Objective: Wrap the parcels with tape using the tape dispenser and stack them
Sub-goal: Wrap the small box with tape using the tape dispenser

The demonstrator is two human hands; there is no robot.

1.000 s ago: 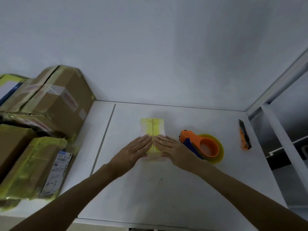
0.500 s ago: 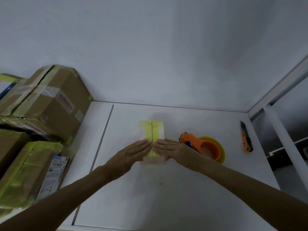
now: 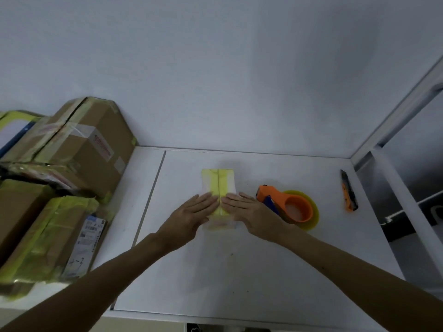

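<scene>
In the head view, little has changed over the last second. My left hand [image 3: 189, 216] and right hand [image 3: 251, 214] stay flat with fingers straight, pressing side by side on the near end of the small parcel [image 3: 218, 183] mid-surface [image 3: 239, 271]. I judge its yellow tape is being smoothed down. The tape dispenser [image 3: 287, 204] lies untouched just beside my right hand, and the stacked boxes [image 3: 79, 152] wait at the left.

nothing readable tbh, shipping label [image 3: 90, 237] on parcel [image 3: 45, 238] left of left hand [image 3: 191, 218] blurry, red print [image 3: 103, 146] on cardboard box [image 3: 79, 161] too
</scene>
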